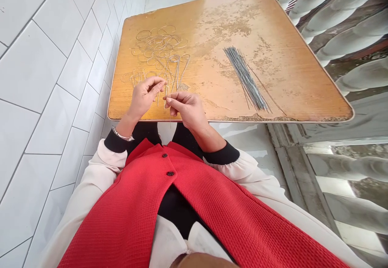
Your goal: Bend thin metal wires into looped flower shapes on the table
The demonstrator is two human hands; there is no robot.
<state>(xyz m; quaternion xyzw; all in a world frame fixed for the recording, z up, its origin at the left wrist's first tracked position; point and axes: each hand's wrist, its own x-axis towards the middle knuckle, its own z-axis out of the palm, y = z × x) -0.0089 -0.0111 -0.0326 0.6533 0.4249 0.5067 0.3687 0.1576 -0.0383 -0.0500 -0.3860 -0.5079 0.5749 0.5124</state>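
Over the table's near edge, both of my hands are close together in a pinch. My left hand (147, 94) is closed, fingertips pressed on what looks like the upper part of a thin metal wire. Slightly lower and to the right, my right hand (189, 107) pinches the same wire (170, 116), whose thin end hangs below the fingers. Just beyond the hands lie several wires with looped ends (178, 64). A tangled heap of curled wire (160, 41) spreads farther back. To the right rests a bundle of straight grey wires (245, 78).
The worn wooden table (212, 94) has peeling patches and a pale rim. A white tiled wall (66, 58) runs along the left. White balusters (342, 29) stand on the right. One single wire (269, 90) lies beside the bundle.
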